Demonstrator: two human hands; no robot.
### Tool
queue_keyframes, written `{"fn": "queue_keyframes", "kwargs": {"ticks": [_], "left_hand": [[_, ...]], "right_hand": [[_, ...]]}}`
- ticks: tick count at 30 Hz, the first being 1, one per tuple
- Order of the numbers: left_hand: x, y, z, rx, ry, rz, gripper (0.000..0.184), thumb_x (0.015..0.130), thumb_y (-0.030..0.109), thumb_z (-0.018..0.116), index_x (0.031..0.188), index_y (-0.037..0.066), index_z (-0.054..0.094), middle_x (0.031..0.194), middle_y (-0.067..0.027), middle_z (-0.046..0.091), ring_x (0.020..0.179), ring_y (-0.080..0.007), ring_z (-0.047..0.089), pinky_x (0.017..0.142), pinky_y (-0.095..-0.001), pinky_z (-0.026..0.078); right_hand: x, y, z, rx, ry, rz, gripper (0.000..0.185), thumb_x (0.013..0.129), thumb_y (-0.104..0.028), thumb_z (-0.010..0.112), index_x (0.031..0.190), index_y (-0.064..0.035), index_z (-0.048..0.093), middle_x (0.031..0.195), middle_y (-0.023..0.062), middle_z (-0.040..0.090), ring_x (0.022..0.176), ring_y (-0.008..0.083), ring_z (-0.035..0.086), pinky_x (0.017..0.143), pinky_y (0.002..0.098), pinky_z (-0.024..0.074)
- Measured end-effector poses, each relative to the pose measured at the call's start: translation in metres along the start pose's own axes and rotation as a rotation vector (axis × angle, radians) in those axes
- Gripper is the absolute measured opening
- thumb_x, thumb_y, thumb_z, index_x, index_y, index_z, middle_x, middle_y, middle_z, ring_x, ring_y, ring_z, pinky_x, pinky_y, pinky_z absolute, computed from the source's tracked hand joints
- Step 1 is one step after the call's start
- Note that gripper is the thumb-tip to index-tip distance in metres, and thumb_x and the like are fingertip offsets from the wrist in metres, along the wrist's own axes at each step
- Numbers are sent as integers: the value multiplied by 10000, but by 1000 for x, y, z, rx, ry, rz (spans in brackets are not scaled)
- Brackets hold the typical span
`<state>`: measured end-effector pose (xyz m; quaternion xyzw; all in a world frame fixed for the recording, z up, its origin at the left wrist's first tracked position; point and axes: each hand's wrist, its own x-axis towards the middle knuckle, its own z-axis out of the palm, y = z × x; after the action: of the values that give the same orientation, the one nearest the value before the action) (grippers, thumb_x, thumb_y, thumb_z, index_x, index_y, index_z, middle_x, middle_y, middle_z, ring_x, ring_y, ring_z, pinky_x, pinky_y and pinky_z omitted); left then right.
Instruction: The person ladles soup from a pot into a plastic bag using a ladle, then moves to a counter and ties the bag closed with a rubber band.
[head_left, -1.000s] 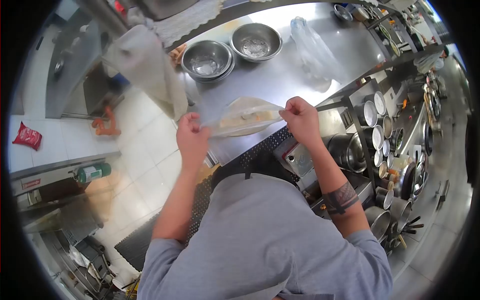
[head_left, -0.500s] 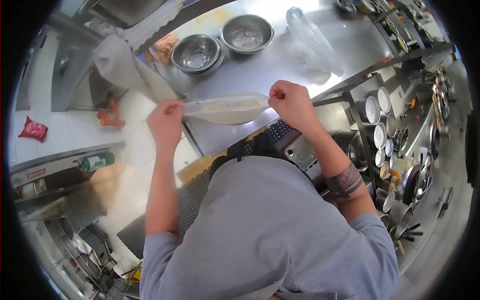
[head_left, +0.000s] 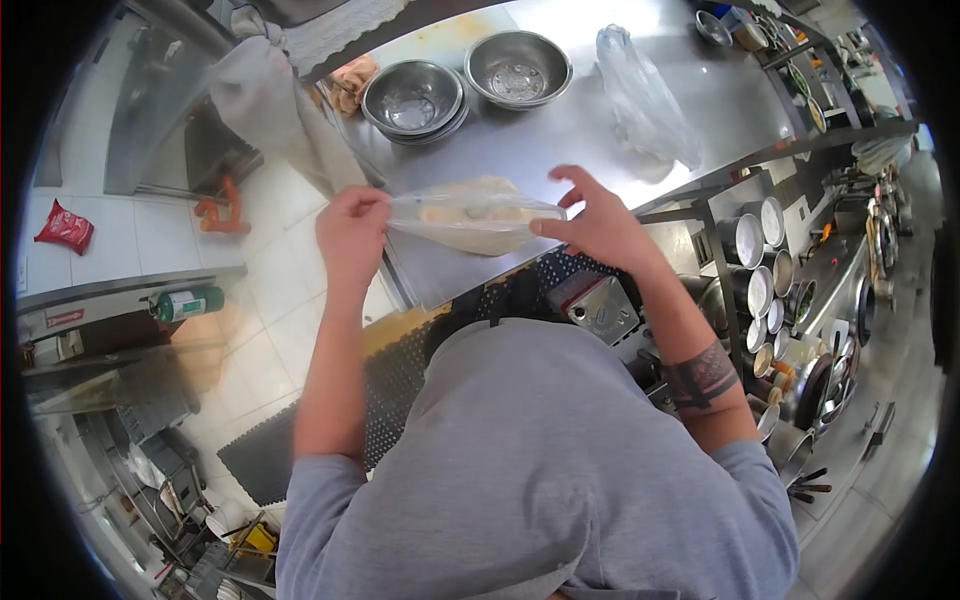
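left hand [head_left: 352, 235]: pinches bag [head_left: 465, 215] | right hand [head_left: 597, 222]: at bag's end (fingers spread)

L hand [head_left: 352, 228] is pinched shut, thumb tip to index, knuckles up just behind the fingertips. R hand [head_left: 602, 222] is more open tbh, index lifted n bent w/ a gap down to the thumb. Both forearms, L [head_left: 328, 375] n R [head_left: 672, 310], run back from the fingers; tattoo [head_left: 705, 378] is on the R one, nr the elbow, well behind the fingertips.
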<state>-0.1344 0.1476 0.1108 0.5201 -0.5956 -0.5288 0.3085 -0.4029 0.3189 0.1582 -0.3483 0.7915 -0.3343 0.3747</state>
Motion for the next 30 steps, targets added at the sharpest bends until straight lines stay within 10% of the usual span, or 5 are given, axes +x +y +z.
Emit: {"fn": "queue_keyframes", "kwargs": {"ticks": [14, 20, 23, 30], "left_hand": [[17, 7, -18, -53, -107, 96, 113, 864, 8, 659, 941, -6, 742, 756, -73, 723, 634, -147, 700, 607, -269, 516], [6, 25, -4, 31, -179, 48, 105, 837, -58, 651, 911, -41, 724, 740, -60, 691, 622, -120, 654, 606, -258, 527], [15, 17, -10, 94, -222, 64, 141, 854, 35, 656, 957, -9, 742, 726, -63, 717, 650, -132, 707, 622, -276, 514], [25, 21, -16, 68, -335, 45, 137, 854, 16, 653, 956, -17, 739, 739, -57, 713, 646, -123, 689, 633, -266, 529]], "right_hand": [[5, -19, -7, 314, 39, 61, 113, 823, -9, 706, 773, 31, 612, 623, 70, 619, 474, 146, 609, 419, 299, 495], [15, 9, 16, 369, 246, 82, 114, 879, -16, 674, 817, 13, 583, 640, 73, 629, 481, 147, 615, 439, 281, 484], [4, 13, 12, -176, 294, -89, 69, 858, -17, 656, 878, 46, 636, 631, 132, 654, 528, 209, 670, 534, 364, 537], [-17, -38, -4, -116, 26, -94, 326, 860, -17, 638, 1182, 22, 674, 664, 123, 656, 528, 178, 638, 576, 344, 531]]}}
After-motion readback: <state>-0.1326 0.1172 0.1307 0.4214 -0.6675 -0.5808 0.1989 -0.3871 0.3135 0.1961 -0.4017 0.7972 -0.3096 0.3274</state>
